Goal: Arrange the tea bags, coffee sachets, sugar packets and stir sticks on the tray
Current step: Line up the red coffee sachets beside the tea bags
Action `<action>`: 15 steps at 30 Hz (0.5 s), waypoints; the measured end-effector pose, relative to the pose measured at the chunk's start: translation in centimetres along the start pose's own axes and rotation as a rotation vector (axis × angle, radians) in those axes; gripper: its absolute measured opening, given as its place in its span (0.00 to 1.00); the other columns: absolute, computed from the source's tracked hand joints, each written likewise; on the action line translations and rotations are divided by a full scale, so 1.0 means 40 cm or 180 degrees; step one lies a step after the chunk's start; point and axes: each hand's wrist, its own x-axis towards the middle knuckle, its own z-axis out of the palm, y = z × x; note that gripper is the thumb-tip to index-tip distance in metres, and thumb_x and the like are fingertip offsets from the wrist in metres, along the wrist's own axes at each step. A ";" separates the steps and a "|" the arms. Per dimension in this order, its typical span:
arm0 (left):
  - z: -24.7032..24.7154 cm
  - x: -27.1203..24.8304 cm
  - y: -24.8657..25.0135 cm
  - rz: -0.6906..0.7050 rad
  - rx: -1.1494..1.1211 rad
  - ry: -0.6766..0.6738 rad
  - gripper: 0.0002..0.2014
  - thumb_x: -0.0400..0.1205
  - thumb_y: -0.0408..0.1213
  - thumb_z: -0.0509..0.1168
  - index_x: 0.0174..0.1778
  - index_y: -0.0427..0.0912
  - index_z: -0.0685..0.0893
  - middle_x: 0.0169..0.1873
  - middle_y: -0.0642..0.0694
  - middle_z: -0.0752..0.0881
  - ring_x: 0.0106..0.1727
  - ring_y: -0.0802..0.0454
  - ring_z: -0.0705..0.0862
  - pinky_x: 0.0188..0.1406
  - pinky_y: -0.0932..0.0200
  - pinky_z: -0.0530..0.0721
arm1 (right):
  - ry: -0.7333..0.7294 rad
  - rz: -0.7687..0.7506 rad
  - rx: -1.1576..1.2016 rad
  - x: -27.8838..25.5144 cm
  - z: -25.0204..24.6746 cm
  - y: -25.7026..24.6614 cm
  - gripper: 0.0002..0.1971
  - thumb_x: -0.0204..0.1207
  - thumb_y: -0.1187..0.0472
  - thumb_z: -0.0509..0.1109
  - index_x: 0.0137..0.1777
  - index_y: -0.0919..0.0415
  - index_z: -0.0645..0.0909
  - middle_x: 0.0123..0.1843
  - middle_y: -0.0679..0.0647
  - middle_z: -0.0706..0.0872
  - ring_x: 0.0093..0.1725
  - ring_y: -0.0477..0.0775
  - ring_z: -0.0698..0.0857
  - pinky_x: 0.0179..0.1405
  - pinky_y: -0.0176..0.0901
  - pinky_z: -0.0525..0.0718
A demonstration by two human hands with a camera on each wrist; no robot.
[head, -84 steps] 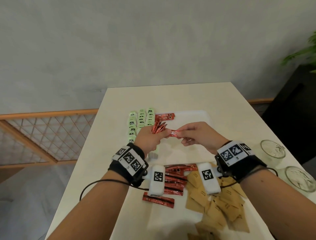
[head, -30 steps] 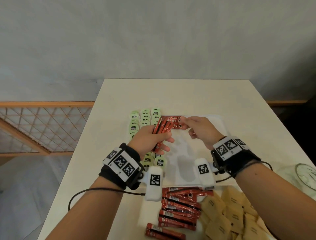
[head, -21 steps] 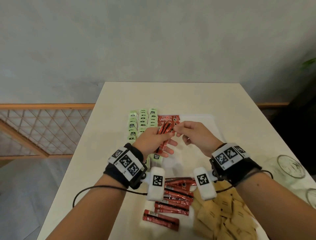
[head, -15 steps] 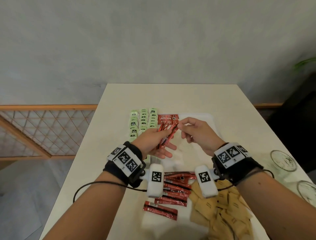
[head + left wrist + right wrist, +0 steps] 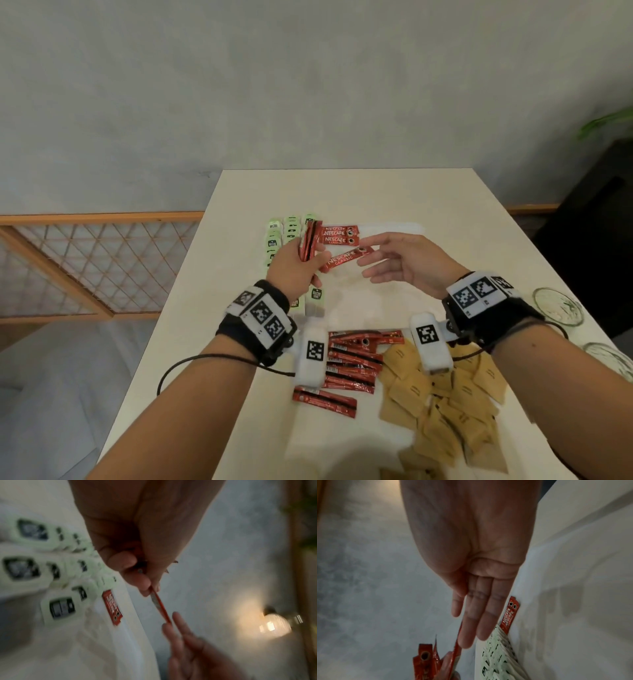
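Observation:
My left hand point(image 5: 303, 262) grips a bundle of red coffee sachets point(image 5: 309, 240) upright above the white tray point(image 5: 394, 226). One sachet point(image 5: 346, 259) sticks out of that grip to the right. My right hand point(image 5: 368, 260) has straight fingers, and their tips touch this sachet's free end. Two coffee sachets point(image 5: 338, 235) lie side by side at the tray's far left, next to three rows of green tea bags point(image 5: 274, 240). In the left wrist view the jutting sachet point(image 5: 160, 605) is edge-on. No stir sticks show.
Loose red sachets point(image 5: 356, 359) and a heap of brown sugar packets point(image 5: 445, 397) lie on the table near me. Two glass dishes point(image 5: 556, 305) stand at the right edge. A wooden lattice railing point(image 5: 85, 267) runs along the table's left.
My right hand laid a second sachet beside the first on the tray, came back to the bundle and drew one sachet out sideways. Its fingers have now straightened.

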 end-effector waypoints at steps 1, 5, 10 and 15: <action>0.001 0.002 -0.002 0.0238 0.0311 0.0151 0.06 0.83 0.41 0.69 0.52 0.45 0.81 0.33 0.50 0.87 0.21 0.56 0.81 0.20 0.66 0.74 | -0.0039 0.0110 0.0117 0.004 0.005 -0.002 0.16 0.87 0.63 0.56 0.63 0.65 0.83 0.53 0.69 0.90 0.47 0.63 0.91 0.45 0.49 0.91; 0.005 0.013 -0.011 0.0675 0.0939 0.0297 0.05 0.82 0.46 0.68 0.51 0.52 0.81 0.36 0.51 0.88 0.25 0.52 0.85 0.28 0.57 0.82 | 0.0425 0.0045 -0.0735 0.041 0.025 0.009 0.13 0.81 0.51 0.69 0.59 0.57 0.86 0.38 0.59 0.82 0.30 0.53 0.80 0.31 0.45 0.84; 0.006 0.035 -0.020 0.1017 0.1057 0.0109 0.09 0.81 0.48 0.68 0.56 0.54 0.82 0.37 0.64 0.86 0.27 0.52 0.85 0.33 0.54 0.87 | -0.0018 -0.1076 -0.2223 0.087 0.044 0.021 0.10 0.74 0.49 0.76 0.49 0.51 0.92 0.28 0.40 0.83 0.29 0.43 0.74 0.37 0.31 0.68; -0.002 0.067 -0.020 0.1117 0.1108 0.0118 0.05 0.81 0.46 0.70 0.47 0.58 0.80 0.31 0.66 0.84 0.24 0.61 0.82 0.31 0.58 0.84 | -0.0078 -0.0171 -0.1693 0.115 0.024 0.025 0.11 0.74 0.52 0.77 0.46 0.61 0.90 0.35 0.52 0.89 0.34 0.47 0.83 0.46 0.41 0.82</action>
